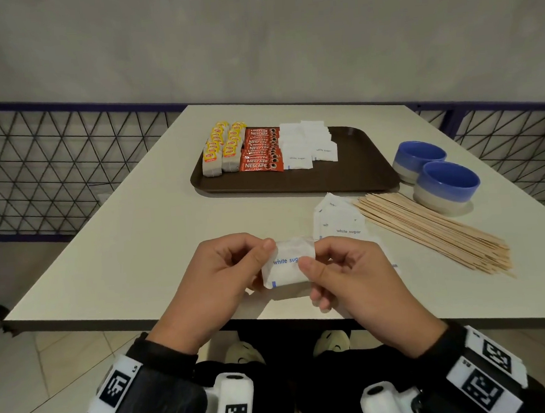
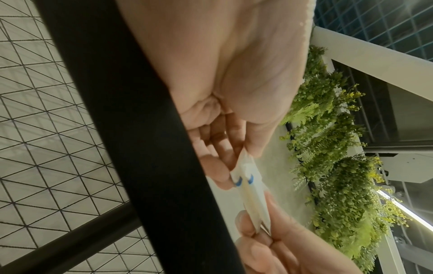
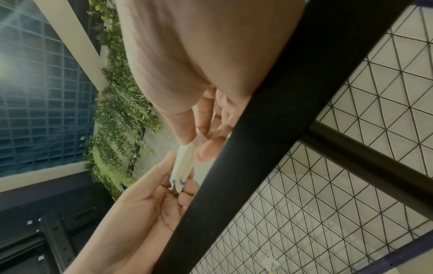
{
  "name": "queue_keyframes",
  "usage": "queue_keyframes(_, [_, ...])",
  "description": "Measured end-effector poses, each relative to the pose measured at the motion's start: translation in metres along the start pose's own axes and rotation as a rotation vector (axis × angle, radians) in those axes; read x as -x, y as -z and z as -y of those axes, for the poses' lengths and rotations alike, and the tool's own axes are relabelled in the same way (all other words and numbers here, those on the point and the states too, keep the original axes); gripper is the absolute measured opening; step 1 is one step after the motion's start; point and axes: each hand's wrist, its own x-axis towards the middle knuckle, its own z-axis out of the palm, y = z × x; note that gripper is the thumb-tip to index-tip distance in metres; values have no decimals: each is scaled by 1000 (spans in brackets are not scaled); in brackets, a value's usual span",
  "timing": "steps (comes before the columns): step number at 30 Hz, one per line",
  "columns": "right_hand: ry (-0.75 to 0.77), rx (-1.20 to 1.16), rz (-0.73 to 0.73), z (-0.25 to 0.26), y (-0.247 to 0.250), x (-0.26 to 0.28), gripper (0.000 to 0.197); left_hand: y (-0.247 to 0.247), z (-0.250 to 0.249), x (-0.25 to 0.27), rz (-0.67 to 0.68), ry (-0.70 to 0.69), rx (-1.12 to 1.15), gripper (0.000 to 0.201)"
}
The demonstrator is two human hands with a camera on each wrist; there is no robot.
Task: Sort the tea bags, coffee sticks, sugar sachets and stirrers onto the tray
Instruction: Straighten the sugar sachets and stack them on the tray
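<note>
Both hands hold a small stack of white sugar sachets (image 1: 286, 265) just above the table's near edge. My left hand (image 1: 224, 274) pinches the stack's left end, and my right hand (image 1: 343, 272) pinches its right end. The wrist views show the sachets (image 2: 251, 192) (image 3: 183, 171) edge-on between thumbs and fingers. A brown tray (image 1: 353, 175) lies further back with yellow tea bags (image 1: 223, 150), red coffee sticks (image 1: 262, 152) and white sugar sachets (image 1: 307, 144) in rows. More loose sugar sachets (image 1: 340, 221) lie beside wooden stirrers (image 1: 427, 227) on the right.
Two blue-and-white bowls (image 1: 436, 175) stand right of the tray, behind the stirrers. The white table (image 1: 137, 232) has bare surface on its left half. A wire-mesh railing (image 1: 52, 163) runs behind the table on both sides.
</note>
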Motion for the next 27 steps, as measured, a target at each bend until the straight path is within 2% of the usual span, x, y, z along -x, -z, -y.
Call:
queue_keyframes(5, [12, -80, 20, -1, 3, -1, 16, 1, -1, 1, 17, 3, 31, 31])
queue_keyframes(11, [32, -110, -26, -1, 7, -1, 16, 1, -2, 2, 114, 30, -12, 18])
queue_keyframes(15, [12, -121, -43, 2, 4, 0, 11, 0, -3, 1, 89, 31, -25, 6])
queue_keyframes(19, [-19, 77, -69, 19, 6, -5, 33, 0, -3, 2, 111, 18, -49, 7])
queue_keyframes(22, [6, 383, 68, 53, 15, -18, 31, 1, 0, -1, 106, 13, -47, 13])
queue_keyframes(25, [-74, 651, 369, 89, 25, -38, 14, 3, 0, -3, 125, 30, 8, 6])
queue_keyframes(27, [-102, 779, 500, 105, 35, -56, 8, 4, 4, -5, 139, 30, 42, 17])
